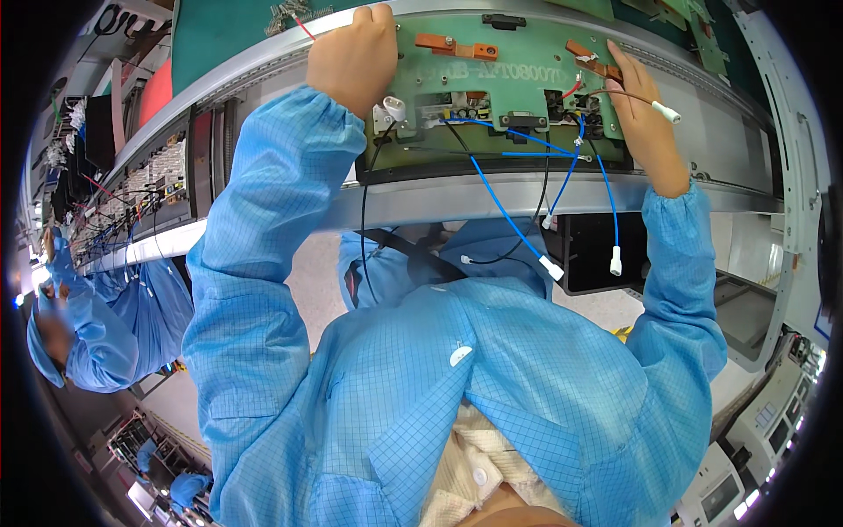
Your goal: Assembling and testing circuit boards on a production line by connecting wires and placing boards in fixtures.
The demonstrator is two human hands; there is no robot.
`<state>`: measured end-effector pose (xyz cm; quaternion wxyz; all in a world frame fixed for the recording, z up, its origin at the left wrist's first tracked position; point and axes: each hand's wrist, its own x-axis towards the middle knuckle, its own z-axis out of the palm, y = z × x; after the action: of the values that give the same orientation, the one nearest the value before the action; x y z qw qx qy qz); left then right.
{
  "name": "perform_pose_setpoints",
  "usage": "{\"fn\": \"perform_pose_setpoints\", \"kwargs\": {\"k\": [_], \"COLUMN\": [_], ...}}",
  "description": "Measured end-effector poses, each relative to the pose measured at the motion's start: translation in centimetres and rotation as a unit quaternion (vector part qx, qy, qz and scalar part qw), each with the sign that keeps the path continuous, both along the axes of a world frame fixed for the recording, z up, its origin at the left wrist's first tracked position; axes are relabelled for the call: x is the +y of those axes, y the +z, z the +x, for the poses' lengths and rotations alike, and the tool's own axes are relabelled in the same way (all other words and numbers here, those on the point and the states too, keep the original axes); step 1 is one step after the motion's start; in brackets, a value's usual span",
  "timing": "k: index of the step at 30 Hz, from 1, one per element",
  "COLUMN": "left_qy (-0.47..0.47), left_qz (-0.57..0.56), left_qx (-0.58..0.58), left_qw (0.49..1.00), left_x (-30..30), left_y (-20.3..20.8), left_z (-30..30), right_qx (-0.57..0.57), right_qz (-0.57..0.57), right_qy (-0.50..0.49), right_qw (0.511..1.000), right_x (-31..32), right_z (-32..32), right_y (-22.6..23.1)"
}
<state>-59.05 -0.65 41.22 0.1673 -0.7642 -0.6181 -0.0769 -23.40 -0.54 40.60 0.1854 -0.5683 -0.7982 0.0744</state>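
A green fixture plate [474,68] with orange-brown clamp bars [457,46] lies over circuit boards in a dark frame on the line. At the plate's left edge my left hand [353,60] is closed, its fingers curled over the edge and partly hidden. My right hand [645,110] grips the right edge, one finger stretched along it beside a second clamp bar [590,61]. Blue wires [496,195] and black wires hang toward me, several tipped with white connectors [551,268]. Another white connector [666,111], on a brown wire, lies against my right hand.
A metal rail [421,204] runs along the near side. Behind the plate, loose metal parts [294,13] and a red wire lie on a green mat [219,35]. A black bin [597,255] stands below the rail. Another person in blue [123,325] works at left.
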Motion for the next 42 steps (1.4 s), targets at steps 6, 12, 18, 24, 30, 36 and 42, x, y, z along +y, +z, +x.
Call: {"fn": "perform_pose_setpoints", "kwargs": {"k": [6,12,18,24,30,36,42], "left_qy": [0.01,0.008,0.035,0.027,0.012,0.0,-0.025], "left_qz": [0.009,0.014,-0.036,-0.031,-0.047,-0.106,-0.101], "left_qx": [-0.003,-0.027,-0.097,-0.117,-0.137,-0.129,-0.092], "left_qw": [1.0,1.0,0.994,0.992,0.989,0.986,0.99], "left_x": [0.0,-0.5,-1.2,-1.7,-1.3,-0.7,-0.5], "left_y": [0.0,-0.1,0.1,0.5,0.3,0.4,0.4], "left_z": [0.1,0.2,0.6,1.1,0.4,-0.2,-0.9], "right_qx": [0.074,0.066,0.089,0.087,0.12,0.171,0.179], "right_qz": [0.021,0.031,0.011,0.003,-0.049,-0.065,-0.054], "right_qy": [0.077,0.092,0.079,0.058,0.051,0.066,0.107], "right_qw": [0.994,0.993,0.993,0.995,0.99,0.981,0.976], "right_x": [0.3,0.2,-0.9,-1.6,-1.3,-0.5,0.1], "right_z": [0.1,0.2,-0.6,-0.7,-1.4,-1.4,-0.9], "right_y": [-0.5,-0.4,1.5,1.8,1.5,0.6,0.5]}}
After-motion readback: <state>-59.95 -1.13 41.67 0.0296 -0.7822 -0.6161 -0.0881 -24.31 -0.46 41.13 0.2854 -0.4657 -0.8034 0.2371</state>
